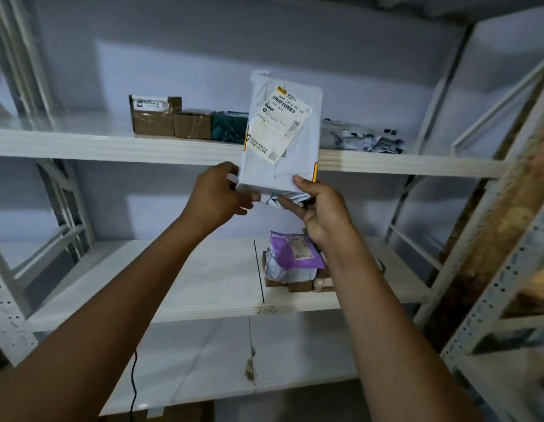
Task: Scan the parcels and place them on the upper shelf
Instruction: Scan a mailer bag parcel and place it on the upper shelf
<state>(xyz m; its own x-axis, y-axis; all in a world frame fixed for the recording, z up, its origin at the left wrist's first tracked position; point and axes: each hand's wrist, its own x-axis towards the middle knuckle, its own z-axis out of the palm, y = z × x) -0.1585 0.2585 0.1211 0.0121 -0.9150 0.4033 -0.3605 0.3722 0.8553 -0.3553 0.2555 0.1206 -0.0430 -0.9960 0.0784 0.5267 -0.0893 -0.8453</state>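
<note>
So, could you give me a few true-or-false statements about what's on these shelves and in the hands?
1. The left hand and right hand both hold the white parcel. True.
2. The parcel's label faces away from the camera. False: the label faces it.
3. Cardboard boxes stand on the upper shelf. True.
4. A purple parcel lies on the upper shelf. False: the purple parcel lies on the lower shelf.

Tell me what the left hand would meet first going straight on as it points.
The white parcel, whose lower corner the left hand holds; behind that, probably the edge of the upper shelf.
</note>
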